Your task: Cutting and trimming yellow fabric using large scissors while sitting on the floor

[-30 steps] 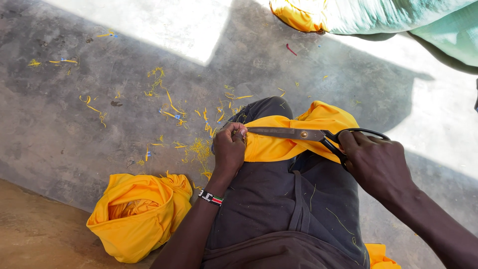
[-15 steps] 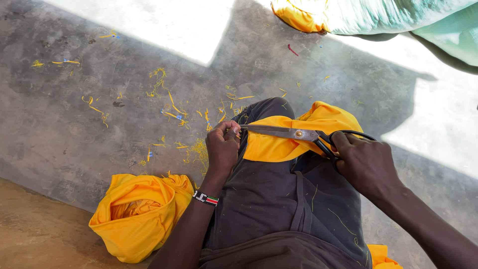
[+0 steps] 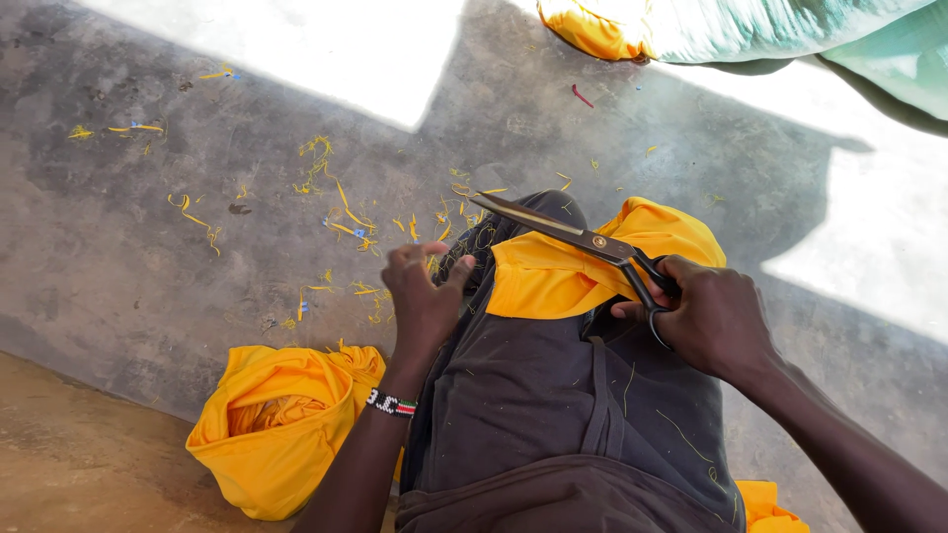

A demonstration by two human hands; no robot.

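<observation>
My right hand (image 3: 709, 318) grips the black handles of large tailor's scissors (image 3: 573, 235), whose blades point left over a piece of yellow fabric (image 3: 583, 266) draped across my knee in dark trousers (image 3: 553, 395). The blades look nearly closed and lifted above the cloth's left edge. My left hand (image 3: 425, 296), with a beaded wristband, hovers beside the knee just left of the fabric, fingers loosely curled and holding nothing I can make out.
A bunched yellow cloth (image 3: 281, 424) lies on the concrete floor at the lower left. Yellow thread scraps (image 3: 341, 212) are scattered over the floor. More yellow cloth (image 3: 592, 30) and green fabric (image 3: 780, 30) lie at the top right.
My left hand has let go of the fabric's edge and drawn down and left. The scissors have tilted, their tips rising above the cloth.
</observation>
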